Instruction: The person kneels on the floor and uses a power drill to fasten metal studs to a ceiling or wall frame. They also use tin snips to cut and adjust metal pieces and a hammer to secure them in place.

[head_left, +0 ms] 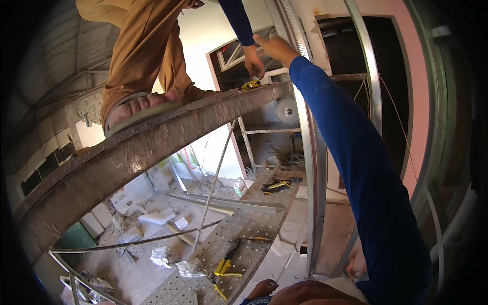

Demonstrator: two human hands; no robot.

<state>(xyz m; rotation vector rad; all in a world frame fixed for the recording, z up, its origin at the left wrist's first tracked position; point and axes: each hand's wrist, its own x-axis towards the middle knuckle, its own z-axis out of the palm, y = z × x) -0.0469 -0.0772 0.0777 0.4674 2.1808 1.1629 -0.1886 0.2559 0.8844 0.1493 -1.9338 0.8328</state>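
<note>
My right hand [274, 48] is stretched far up on a blue-sleeved arm, fingers extended and holding nothing, beside a vertical metal stud [306, 107]. Close to its left hangs another person's hand [253, 63] on a dark blue sleeve, just above a yellow tape measure [250, 85] lying on a worn plank [152, 142]. That person stands on the plank in brown trousers and sandals [140, 109]. My left hand [262, 288] is low at the bottom edge with fingers curled, next to my knee; its grip is hidden.
Below me a perforated metal scaffold deck [244, 234] carries yellow-handled pliers [225, 264] and more hand tools [275, 186]. A plastic bottle [240, 187], metal channels and rubble lie on the floor. A round white fan [287, 110] sits by the doorway.
</note>
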